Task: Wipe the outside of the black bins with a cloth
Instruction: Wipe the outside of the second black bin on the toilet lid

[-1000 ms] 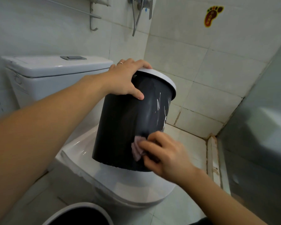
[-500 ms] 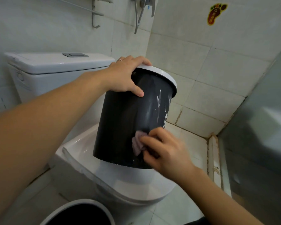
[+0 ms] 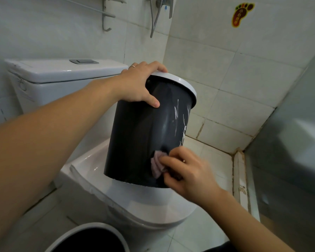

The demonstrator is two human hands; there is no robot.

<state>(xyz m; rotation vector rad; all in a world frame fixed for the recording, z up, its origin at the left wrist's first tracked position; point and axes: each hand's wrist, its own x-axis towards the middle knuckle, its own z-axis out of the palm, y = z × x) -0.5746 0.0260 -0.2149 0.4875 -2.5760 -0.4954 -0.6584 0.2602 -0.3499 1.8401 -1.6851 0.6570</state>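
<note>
Nearest to me, low at the bottom edge and well below both hands, sits the round mouth of a second bin [image 3: 88, 239], dark inside with a pale grey rim, on the tiled floor [image 3: 198, 233], whose large pale tiles look smooth and slightly glossy. Just above it the right hand [image 3: 191, 173] has its fingers curled round a small pinkish cloth [image 3: 157, 165], soft and bunched, and presses it flat against the lower side of the black bin [image 3: 142, 135]. The bin is a smooth plastic cylinder, tilted with its top leaning away toward the corner, its base over the closed white toilet lid [image 3: 120, 195]; I cannot tell whether the base touches the lid. Pale scuffs streak the bin's wall up and to the right of the cloth. At the top, the left hand [image 3: 137, 84] clamps the grey rim, fingers hooked over the edge and thumb pressed on the outer wall, a ring on one finger. Behind that hand stands the glossy white cistern [image 3: 62, 75] with a flat grey flush button. Beyond, the walls are pale square tiles with dark, stained grout near the corner, a metal towel rail [image 3: 105, 15] and a shower hose [image 3: 155, 17] hanging above, and a footprint-shaped sticker [image 3: 241, 14] high to the right.
</note>
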